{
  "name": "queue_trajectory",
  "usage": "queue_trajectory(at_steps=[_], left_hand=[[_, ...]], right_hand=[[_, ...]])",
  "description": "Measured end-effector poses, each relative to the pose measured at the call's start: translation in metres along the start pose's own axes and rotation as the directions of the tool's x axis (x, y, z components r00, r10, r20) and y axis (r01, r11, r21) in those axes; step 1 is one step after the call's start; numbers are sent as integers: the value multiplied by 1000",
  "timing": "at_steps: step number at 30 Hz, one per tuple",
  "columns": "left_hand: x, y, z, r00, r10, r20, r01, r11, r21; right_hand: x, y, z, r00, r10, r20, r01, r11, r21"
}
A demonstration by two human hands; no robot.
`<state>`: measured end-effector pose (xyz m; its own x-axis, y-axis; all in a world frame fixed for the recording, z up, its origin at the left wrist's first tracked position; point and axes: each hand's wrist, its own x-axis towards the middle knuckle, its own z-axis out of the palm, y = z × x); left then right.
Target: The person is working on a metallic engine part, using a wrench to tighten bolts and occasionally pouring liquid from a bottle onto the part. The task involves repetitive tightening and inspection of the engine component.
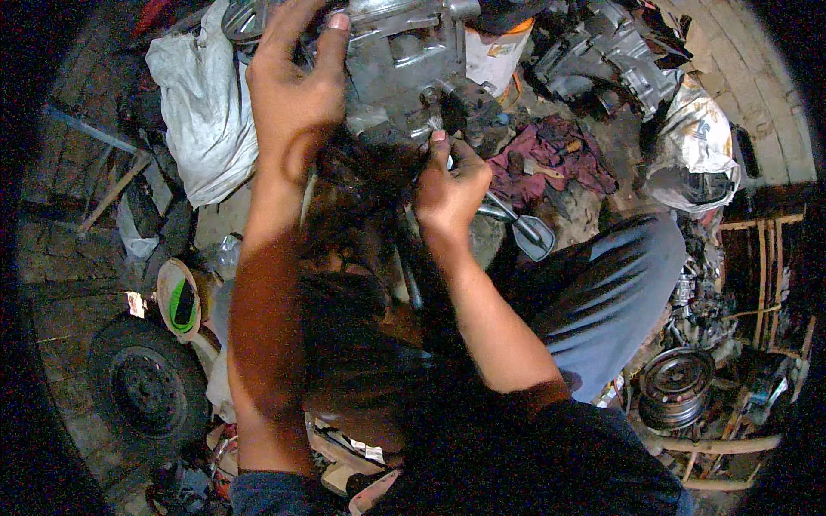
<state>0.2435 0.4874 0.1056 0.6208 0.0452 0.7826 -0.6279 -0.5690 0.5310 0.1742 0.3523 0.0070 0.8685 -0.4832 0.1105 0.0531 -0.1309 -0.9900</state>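
Note:
A large greasy metal engine casing fills the top centre. My left hand grips its upper left part, with thumb and fingers pointing up over it. Just right of centre, my right hand is closed around a small tool with pale bristle-like strands at its tip, held against the lower part of the casing; much of this tool is hidden by my fingers. Behind that hand lies a dark, long-handled object with a grey-rimmed end. A dark red rag lies right of my hand.
A white sack is at upper left, a white bucket behind the casing, another metal casing and plastic bag at upper right. A tyre lies lower left, a bare wheel rim lower right, beside my bent knee.

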Motion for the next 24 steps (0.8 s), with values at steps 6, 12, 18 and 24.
queue_trajectory(at_steps=[6, 12, 18, 24], left_hand=[[-2, 6, -2, 1000, -24, 9, 24, 1000, 9], [-1, 4, -2, 999, 19, 26, -21, 999, 44], [-1, 16, 2, 1000, 26, -6, -25, 993, 119], [-2, 14, -2, 995, 96, -1, -93, 975, 201]], right_hand=[[6, 2, -3, 997, -61, 47, 62, 998, -15], [8, 1, -2, 997, -51, 58, 50, 999, 12], [19, 11, 4, 979, -191, -64, 191, 982, -10], [29, 9, -8, 997, -82, -7, 82, 995, -50]])
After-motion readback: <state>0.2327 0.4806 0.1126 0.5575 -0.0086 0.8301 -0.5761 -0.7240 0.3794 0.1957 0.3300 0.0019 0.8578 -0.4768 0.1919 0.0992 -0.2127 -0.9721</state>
